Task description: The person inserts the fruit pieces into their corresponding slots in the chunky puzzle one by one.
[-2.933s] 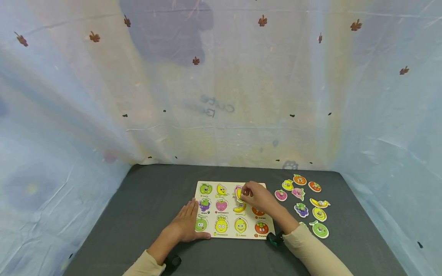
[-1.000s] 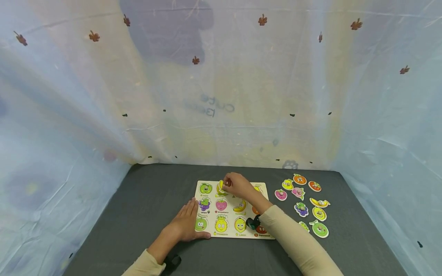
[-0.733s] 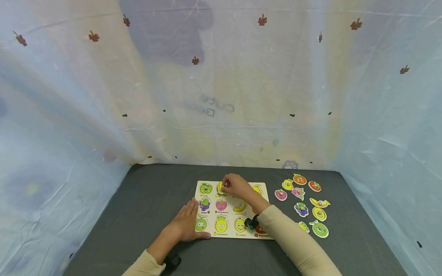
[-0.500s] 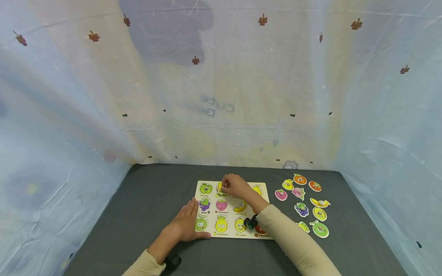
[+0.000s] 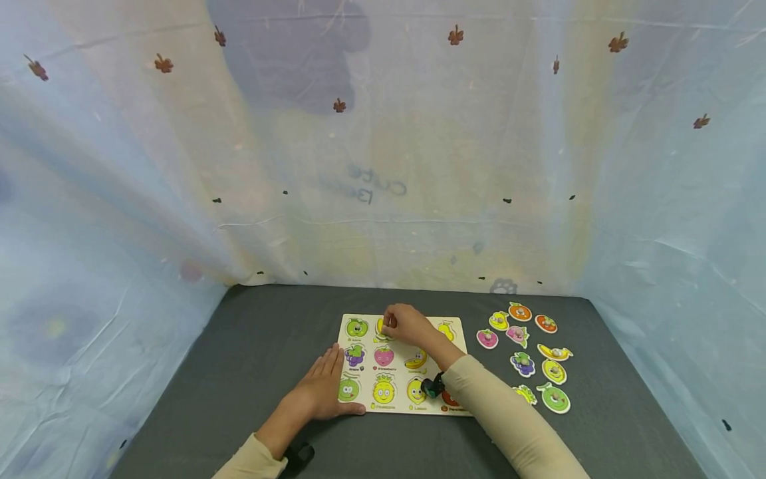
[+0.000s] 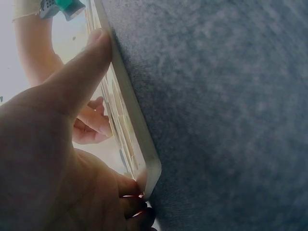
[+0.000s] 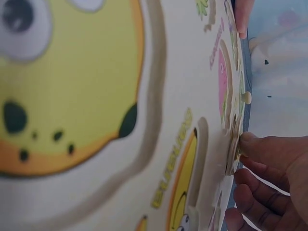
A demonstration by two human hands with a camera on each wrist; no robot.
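A cream fruit puzzle board (image 5: 366, 380) with printed, cut-out fruit shapes lies on the dark cloth. My left hand (image 5: 323, 386) rests against its left side with fingers straight. The thumb (image 6: 94, 53) lies along the near edge in the left wrist view. Over the second shape of the far row, my right hand (image 5: 409, 326) pinches a yellow fruit puzzle piece (image 5: 380, 324), partly hidden by the fingers. In the right wrist view the piece (image 7: 233, 155) is right at the board's surface. A peg (image 7: 248, 97) stands up beyond it, on the apple side.
Several loose fruit pieces lie right of the board, among them grapes (image 5: 522, 364), a banana (image 5: 554, 352), a green melon-like piece (image 5: 554, 398) and an orange (image 5: 519, 311). A pale patterned curtain (image 5: 383, 253) surrounds the table's back and sides.
My right hand has carried the yellow piece left, from the far row's third shape to its second. Over the last second it has shifted only slightly there. The left hand has stayed put.
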